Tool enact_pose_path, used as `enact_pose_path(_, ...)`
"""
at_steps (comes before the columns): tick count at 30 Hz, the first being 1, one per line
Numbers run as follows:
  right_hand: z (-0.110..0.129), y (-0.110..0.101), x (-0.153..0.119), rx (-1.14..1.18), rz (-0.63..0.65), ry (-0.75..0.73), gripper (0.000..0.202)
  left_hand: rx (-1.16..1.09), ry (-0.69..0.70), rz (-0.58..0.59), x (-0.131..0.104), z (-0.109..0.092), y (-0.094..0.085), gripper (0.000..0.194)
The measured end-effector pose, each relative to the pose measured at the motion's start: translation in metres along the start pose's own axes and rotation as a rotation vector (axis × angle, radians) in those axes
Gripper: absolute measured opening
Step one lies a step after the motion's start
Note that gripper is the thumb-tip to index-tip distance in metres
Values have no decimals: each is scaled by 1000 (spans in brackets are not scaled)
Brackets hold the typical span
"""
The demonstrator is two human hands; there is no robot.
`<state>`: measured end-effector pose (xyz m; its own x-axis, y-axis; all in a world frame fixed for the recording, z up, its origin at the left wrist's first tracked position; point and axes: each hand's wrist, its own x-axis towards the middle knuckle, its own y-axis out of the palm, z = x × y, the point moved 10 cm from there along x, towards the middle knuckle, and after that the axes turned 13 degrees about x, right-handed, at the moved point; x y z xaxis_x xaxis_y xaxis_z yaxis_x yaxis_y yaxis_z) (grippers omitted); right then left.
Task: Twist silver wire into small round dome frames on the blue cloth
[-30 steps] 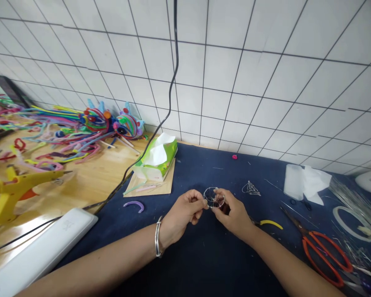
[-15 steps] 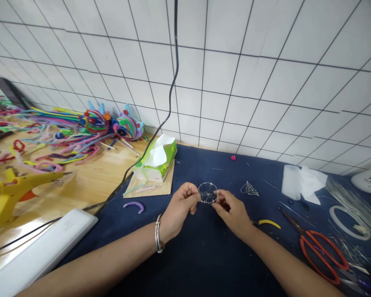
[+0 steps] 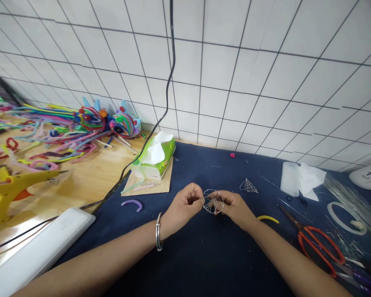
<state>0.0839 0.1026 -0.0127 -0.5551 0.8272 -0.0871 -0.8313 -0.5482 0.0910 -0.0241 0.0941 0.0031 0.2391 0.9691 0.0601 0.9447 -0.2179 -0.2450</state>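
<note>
A small round frame of silvery wire (image 3: 214, 205), with thin wires fanning across it, is held up between both hands over the dark blue cloth. My left hand (image 3: 189, 203) wears a silver bangle and pinches the frame's left side between thumb and forefinger. On the opposite side, my right hand (image 3: 234, 207) grips the frame, its fingers curled partly behind the wires. Beyond the right hand lies a second, smaller wire piece (image 3: 249, 186), roughly triangular. A curved yellow handle (image 3: 268, 219) shows beside the right wrist; the rest of that tool is hidden.
Orange-handled scissors (image 3: 320, 243), loose wire lengths (image 3: 354, 202) and a clear box (image 3: 289, 179) lie to the right. Leftward are a tissue pack (image 3: 163, 159), a purple curved piece (image 3: 132, 203), a yellow glue gun (image 3: 15, 190) and colourful pipe cleaners (image 3: 62, 140). A black cable (image 3: 167, 90) hangs down the wall.
The round wire frame has been tilted and turned, so its fanned wires now face me more. Both hands stay on it; the right fingers have shifted behind it. The view has moved slightly.
</note>
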Motion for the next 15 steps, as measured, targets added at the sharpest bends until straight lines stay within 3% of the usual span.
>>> enact_pose_path(8, -5, -12, -1, 69, -83, 9, 20, 50, -19, -27, 2, 4, -5, 6)
enact_pose_path(15, -3, -7, 0, 56, -43, -6, 25, 18, -40, -39, 3, 6, -6, 6)
